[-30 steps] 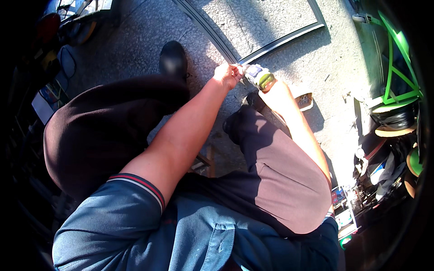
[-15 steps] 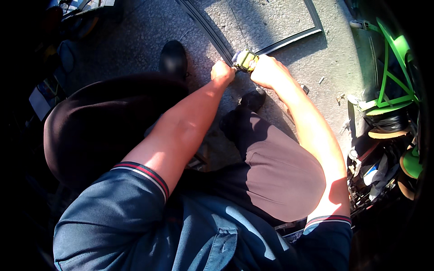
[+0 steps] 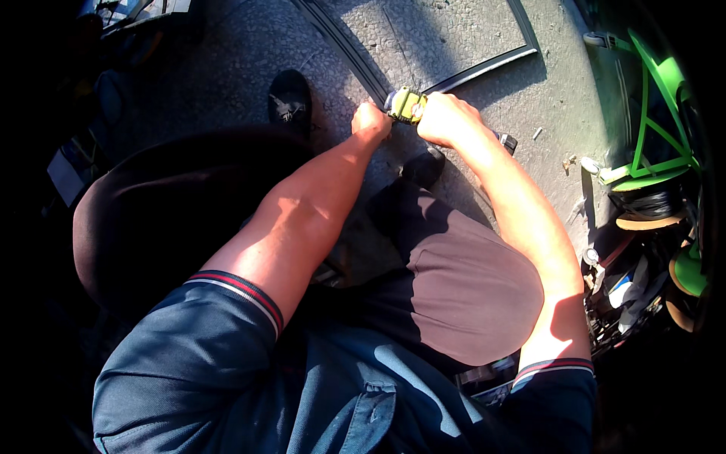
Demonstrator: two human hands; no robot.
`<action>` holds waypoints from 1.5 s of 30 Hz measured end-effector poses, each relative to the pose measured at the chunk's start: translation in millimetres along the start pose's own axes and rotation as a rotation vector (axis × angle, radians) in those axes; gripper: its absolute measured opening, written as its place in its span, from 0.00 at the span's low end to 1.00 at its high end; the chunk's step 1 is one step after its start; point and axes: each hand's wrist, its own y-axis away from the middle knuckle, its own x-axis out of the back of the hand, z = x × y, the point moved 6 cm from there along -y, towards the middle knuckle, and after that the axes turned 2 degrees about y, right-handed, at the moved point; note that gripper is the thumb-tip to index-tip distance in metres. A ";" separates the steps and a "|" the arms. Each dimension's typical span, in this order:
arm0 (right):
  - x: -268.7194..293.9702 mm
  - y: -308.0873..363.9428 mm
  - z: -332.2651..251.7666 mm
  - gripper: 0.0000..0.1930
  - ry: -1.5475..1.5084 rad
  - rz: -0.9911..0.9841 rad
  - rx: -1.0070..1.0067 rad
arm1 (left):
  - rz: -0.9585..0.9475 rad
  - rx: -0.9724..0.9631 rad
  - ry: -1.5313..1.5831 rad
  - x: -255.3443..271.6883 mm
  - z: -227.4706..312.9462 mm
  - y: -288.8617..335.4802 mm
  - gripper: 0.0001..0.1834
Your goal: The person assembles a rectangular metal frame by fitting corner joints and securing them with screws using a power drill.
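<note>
My right hand (image 3: pixel 448 119) is closed round a yellow-green and black cordless drill (image 3: pixel 409 105). Its dark base shows beyond my right forearm. The drill's nose points left, at the near corner of a dark window frame (image 3: pixel 349 59) on the ground. My left hand (image 3: pixel 370 121) is closed beside that corner, close to the nose of the drill. Its fingers are mostly turned away, so what they pinch is hidden. The drill's tip and the spot it meets cannot be made out.
My two dark shoes (image 3: pixel 290 102) stand on rough concrete (image 3: pixel 234 83) near the frame. A bright green stand (image 3: pixel 648 125) rises at the right, above a spool of black cable (image 3: pixel 652 206). Tangled odds and ends lie below it. Shadowed equipment (image 3: pixel 144 15) is at the far left.
The drill has tilted slightly and shifted a little left with my right hand. More of its base shows past the forearm. My left hand and the frame have hardly moved.
</note>
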 end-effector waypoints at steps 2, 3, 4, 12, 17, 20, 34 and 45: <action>-5.6 -0.1 -2.7 0.18 -0.011 -0.017 0.040 | 0.036 -0.022 0.003 3.1 -4.9 4.1 0.18; -6.7 5.7 0.9 0.17 -0.016 -0.008 0.046 | 0.039 -0.056 0.009 1.3 3.8 9.0 0.19; 3.2 10.6 -0.7 0.17 -0.012 0.033 0.070 | 0.242 -0.218 -0.086 -7.8 -6.1 -10.5 0.15; -13.9 15.0 36.4 0.14 -0.104 0.126 0.168 | 0.012 -0.104 0.050 -4.7 -1.7 -0.8 0.13; -75.3 36.8 88.3 0.17 -0.550 0.441 0.144 | -0.074 -0.106 0.058 -13.2 -17.9 -24.6 0.14; -139.7 36.7 118.6 0.19 -0.588 0.604 0.067 | -0.141 -0.208 0.149 -23.4 -6.2 -17.5 0.12; -247.0 29.3 115.7 0.26 -0.721 0.455 -0.221 | 0.319 0.053 0.144 -13.1 21.5 -12.8 0.41; -159.1 15.2 189.9 0.24 -0.641 0.870 -0.157 | 0.637 -0.053 0.206 55.3 26.4 -11.2 0.34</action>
